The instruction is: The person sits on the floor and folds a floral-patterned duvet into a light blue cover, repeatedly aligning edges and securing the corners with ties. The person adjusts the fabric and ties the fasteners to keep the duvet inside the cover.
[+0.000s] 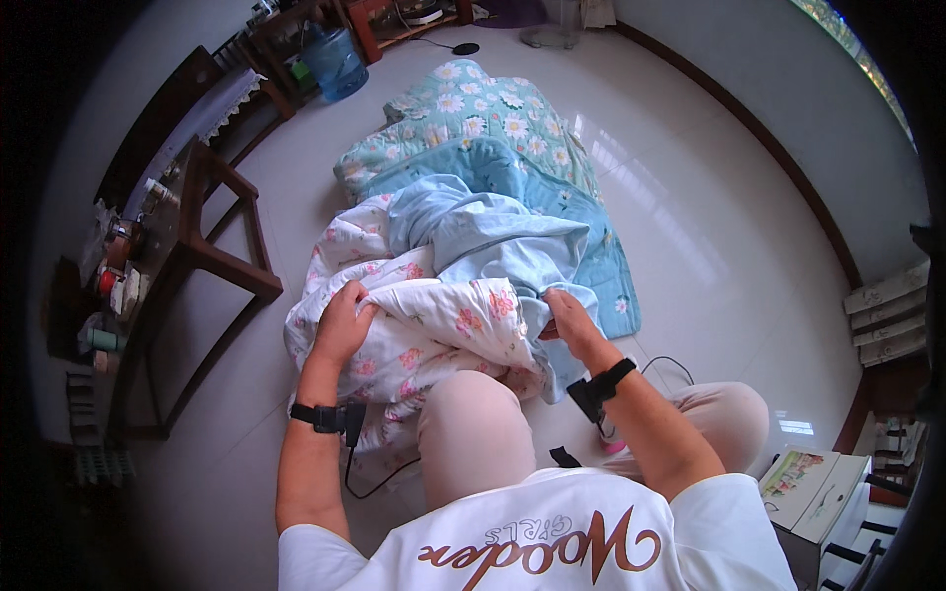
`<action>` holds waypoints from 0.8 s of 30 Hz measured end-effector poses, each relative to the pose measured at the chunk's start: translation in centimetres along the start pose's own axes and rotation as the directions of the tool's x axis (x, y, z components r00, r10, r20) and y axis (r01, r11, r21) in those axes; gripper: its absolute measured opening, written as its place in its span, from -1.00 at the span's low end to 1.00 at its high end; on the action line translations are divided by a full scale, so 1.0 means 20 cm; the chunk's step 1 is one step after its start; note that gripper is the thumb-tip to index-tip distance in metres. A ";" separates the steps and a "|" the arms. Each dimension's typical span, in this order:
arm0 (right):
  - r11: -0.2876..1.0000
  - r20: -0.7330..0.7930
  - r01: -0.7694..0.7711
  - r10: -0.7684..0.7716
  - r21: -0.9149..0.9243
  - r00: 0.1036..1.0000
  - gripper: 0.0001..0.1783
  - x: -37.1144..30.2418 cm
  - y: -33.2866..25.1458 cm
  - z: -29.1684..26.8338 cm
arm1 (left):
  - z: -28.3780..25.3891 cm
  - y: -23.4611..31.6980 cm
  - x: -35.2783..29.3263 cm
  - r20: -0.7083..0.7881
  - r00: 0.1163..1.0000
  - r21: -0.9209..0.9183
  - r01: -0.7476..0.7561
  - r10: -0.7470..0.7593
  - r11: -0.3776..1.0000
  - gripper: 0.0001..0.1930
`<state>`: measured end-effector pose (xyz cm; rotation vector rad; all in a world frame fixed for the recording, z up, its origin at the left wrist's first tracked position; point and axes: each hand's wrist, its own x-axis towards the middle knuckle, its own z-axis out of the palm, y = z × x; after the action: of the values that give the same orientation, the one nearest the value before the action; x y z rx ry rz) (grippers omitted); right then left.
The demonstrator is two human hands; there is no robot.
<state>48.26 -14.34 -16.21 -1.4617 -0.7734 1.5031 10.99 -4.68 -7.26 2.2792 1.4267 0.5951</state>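
Note:
A white quilt with pink flowers (409,355) lies bunched on the floor in front of my knees. My left hand (342,323) is closed on its upper edge, at the quilt's left side. Light blue cloth (498,241) lies crumpled against the quilt's far side and runs down its right end. There my right hand (574,323) is closed, with its curled fingers on the light blue cloth; the fingertips are partly hidden. Beneath and beyond spreads a teal padded quilt (616,266), with a green daisy-patterned part (493,108) at the far end.
On the left stand a dark wooden table (232,271) with small items and a bench (266,98). A blue water jug (335,64) sits at the far left. Near my right knee is a white box (813,492). Thin cables hang from both wrist straps.

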 end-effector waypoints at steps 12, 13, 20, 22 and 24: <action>0.994 0.241 -0.103 0.106 -0.023 0.965 -0.70 -0.27 0.09 0.26 | -0.07 -0.01 0.12 0.182 0.959 0.165 0.187 -0.216 0.968 -0.69; 0.990 0.243 -0.052 0.020 0.128 0.970 -0.76 -0.28 0.10 0.26 | -0.09 0.04 0.13 0.185 0.961 0.219 0.165 -0.207 0.962 -0.69; 0.849 0.214 -0.116 0.004 0.515 0.977 -0.85 -0.32 -0.03 0.23 | -0.31 0.67 0.18 0.443 0.897 0.036 -0.031 0.012 0.999 -0.69; 0.779 0.244 -0.084 -0.091 0.621 0.965 -0.87 -0.35 -0.11 0.25 | -0.30 0.85 0.19 0.530 0.843 0.028 -0.130 0.095 0.991 -0.72; 0.708 0.269 -0.067 -0.177 0.703 0.947 -0.85 -0.37 -0.19 0.25 | -0.26 0.97 0.20 0.541 0.807 0.030 -0.302 0.239 0.953 -0.74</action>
<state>43.42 -18.67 -9.08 -0.6087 -0.3276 1.7450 24.17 -8.43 7.93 2.4890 0.8874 -0.0681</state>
